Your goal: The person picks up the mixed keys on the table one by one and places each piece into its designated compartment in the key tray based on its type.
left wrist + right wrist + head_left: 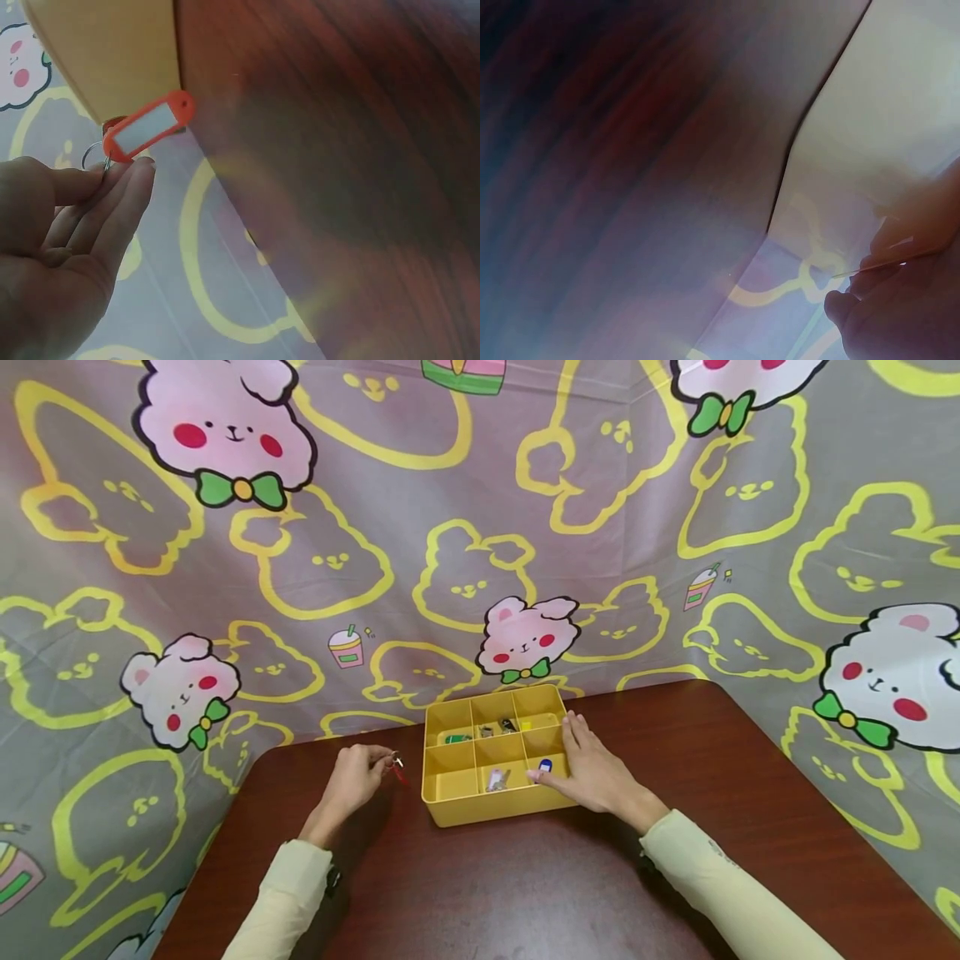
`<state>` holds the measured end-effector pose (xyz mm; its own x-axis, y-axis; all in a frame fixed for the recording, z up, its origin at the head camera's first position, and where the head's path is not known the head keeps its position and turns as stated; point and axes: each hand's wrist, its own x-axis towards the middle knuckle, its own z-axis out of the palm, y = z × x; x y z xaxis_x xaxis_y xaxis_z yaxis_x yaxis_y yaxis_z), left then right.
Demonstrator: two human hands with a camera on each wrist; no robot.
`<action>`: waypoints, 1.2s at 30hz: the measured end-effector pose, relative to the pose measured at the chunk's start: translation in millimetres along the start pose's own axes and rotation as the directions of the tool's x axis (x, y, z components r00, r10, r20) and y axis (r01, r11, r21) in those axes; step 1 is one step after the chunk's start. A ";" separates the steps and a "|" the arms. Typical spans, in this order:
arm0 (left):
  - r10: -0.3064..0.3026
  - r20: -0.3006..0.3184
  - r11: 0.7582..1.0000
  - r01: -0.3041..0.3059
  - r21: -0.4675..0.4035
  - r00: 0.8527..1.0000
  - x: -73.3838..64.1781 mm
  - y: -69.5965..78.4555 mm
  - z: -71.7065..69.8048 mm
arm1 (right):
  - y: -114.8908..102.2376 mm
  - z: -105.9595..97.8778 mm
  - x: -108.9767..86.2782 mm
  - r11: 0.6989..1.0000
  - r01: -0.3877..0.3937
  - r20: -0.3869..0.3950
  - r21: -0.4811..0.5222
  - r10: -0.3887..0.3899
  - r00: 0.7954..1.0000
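Note:
My left hand [358,779] is left of a yellow compartment box [453,814]. Its thumb and fingertips pinch the metal ring of a red key tag [146,129] with a white label. In the head view the key tag [399,766] hangs small beside the fingertips. My right hand [600,774] holds the box at its right front corner, thumb over the rim and fingers along the right wall. A blue key tag [545,766] lies in the front right compartment, a pale pink tag [495,779] in the front middle one.
A green tag [457,739] lies in the back left compartment. The back middle one holds small dark and metal items [507,725], and something yellow [526,726] lies back right. The box stands on a dark wooden table [480,885], near a patterned cloth [420,635] behind.

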<state>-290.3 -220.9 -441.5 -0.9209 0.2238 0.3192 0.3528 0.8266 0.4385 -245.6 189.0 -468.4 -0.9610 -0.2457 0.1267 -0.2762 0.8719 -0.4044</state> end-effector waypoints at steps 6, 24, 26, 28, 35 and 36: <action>-0.052 0.008 0.994 0.053 -0.097 0.999 -0.1 6.7 -2.5 | 0.3 2.2 0.2 1.000 0.006 -0.010 0.007 -0.006 1.000; -0.119 0.037 0.940 0.124 -0.318 0.992 1.6 12.2 -13.4 | -2.0 -0.1 0.3 1.000 -0.015 0.005 0.018 0.015 1.000; -0.123 0.043 0.936 0.130 -0.328 0.991 1.6 14.0 -16.0 | -2.2 -0.3 0.0 1.000 -0.015 0.004 0.022 0.015 1.000; -0.120 0.048 0.934 0.129 -0.334 0.992 1.7 15.8 -18.5 | -2.3 -0.1 -0.1 1.000 -0.015 0.004 0.025 0.015 1.000; -0.122 0.059 0.925 0.135 -0.355 0.991 2.6 22.7 -25.9 | -1.5 0.9 -0.2 1.000 -0.013 0.005 0.021 0.013 1.000; -0.124 0.062 0.923 0.138 -0.359 0.990 2.9 23.9 -27.0 | -1.4 1.0 -0.1 1.000 -0.012 0.004 0.021 0.012 1.000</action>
<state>-280.1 -214.5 -407.4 -0.9661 0.1508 0.2095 0.2577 0.6086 0.7504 -245.1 187.3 -468.7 -0.9643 -0.2371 0.1179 -0.2648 0.8656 -0.4251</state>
